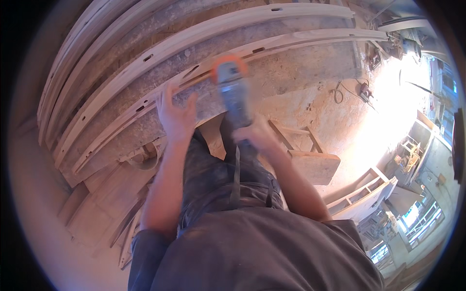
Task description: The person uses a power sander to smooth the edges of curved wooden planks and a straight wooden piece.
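Note:
My right hand (256,136) is wrapped round the rear of a grey angle grinder (235,99), whose orange disc end (224,62) is blurred by motion. The disc end is at the near edge of a long wooden rail (301,40) with slots cut along it; whether they touch is hard to tell. My left hand (177,115) is to the left of the tool with thumb and fingers apart, its fingertips at the same rail. Nothing shows in that hand. A dark cord or strap (237,177) hangs from under my right hand.
More slotted wooden rails (184,41) lie behind, side by side on a dusty bench top (179,63). A wooden stool (315,165) lies on the floor at the right, beyond it a wooden frame (364,194). Boards (107,203) are at the left. A corded tool (364,91) lies on the floor.

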